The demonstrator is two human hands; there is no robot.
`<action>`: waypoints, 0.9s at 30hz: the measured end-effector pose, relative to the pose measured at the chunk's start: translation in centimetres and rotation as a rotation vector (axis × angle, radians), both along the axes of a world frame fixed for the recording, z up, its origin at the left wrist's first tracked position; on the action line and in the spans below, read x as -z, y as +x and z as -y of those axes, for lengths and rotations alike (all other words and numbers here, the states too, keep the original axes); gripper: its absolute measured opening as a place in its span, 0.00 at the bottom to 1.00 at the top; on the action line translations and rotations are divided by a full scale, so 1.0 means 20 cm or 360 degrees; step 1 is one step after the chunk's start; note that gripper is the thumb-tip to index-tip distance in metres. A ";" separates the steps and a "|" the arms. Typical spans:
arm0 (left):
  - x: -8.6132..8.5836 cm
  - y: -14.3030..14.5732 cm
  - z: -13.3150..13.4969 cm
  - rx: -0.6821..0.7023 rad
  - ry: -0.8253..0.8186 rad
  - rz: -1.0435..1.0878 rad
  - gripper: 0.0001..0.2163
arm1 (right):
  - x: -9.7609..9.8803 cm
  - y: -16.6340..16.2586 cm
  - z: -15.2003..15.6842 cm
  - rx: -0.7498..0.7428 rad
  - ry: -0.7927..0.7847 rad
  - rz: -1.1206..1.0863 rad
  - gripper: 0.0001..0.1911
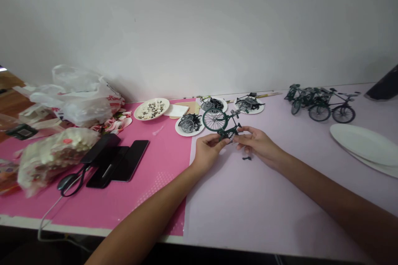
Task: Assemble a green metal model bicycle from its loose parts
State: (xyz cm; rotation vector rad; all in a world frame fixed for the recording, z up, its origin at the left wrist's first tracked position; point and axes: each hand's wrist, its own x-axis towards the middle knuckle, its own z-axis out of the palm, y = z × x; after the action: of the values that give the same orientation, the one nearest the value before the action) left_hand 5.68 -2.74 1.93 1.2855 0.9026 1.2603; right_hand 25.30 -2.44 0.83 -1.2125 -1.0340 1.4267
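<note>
A green toy bicycle (pixel 215 119) is held up just over the table, its large spoked wheel toward the upper left. My left hand (pixel 209 149) is closed, pinching the lower part of the bicycle between thumb and fingers. From the other side, my right hand (pixel 256 143) also grips its lower end with the fingertips. What exactly the right fingers pinch is partly hidden. On the lilac table covering below my right hand lies a small black part (pixel 246 158). Behind the bicycle stand plates of wheels (pixel 189 134) and dark frame parts (pixel 248 112).
Several assembled toy bicycles (pixel 320 112) stand at the back right, near stacked white plates (pixel 367 143). A bowl of small pieces (pixel 152 116) sits back left. Phones (pixel 130 163), a mouse (pixel 66 183) and plastic bags (pixel 83 99) occupy the pink left side. A wall (pixel 199 29) rises behind.
</note>
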 end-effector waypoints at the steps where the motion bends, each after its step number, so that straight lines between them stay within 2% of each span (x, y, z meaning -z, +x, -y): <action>1: 0.00 0.00 0.00 0.0007 0.0001 0.0000 0.19 | 0.00 0.00 0.00 0.0004 -0.0012 -0.0020 0.35; 8: 0.03 0.00 -0.02 0.0065 -0.0001 -0.0008 0.17 | 0.01 0.00 -0.01 0.0030 -0.0030 -0.0066 0.35; 14: 0.05 0.00 -0.02 0.0111 -0.0049 -0.0032 0.19 | -0.01 -0.02 0.01 0.0062 0.0096 0.0041 0.35; 18: 0.04 0.00 -0.02 0.0108 -0.0090 -0.0016 0.20 | -0.03 -0.02 0.03 0.0071 0.0118 0.0153 0.36; 27: -0.02 0.00 0.01 0.0066 -0.0148 -0.0116 0.21 | -0.03 -0.03 0.03 0.0102 0.0322 0.0454 0.29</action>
State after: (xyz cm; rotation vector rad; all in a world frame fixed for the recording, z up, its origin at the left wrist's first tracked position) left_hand 5.66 -2.92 2.27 1.2768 0.9704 1.1321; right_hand 24.72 -3.10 1.50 -1.3104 -1.2884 1.0899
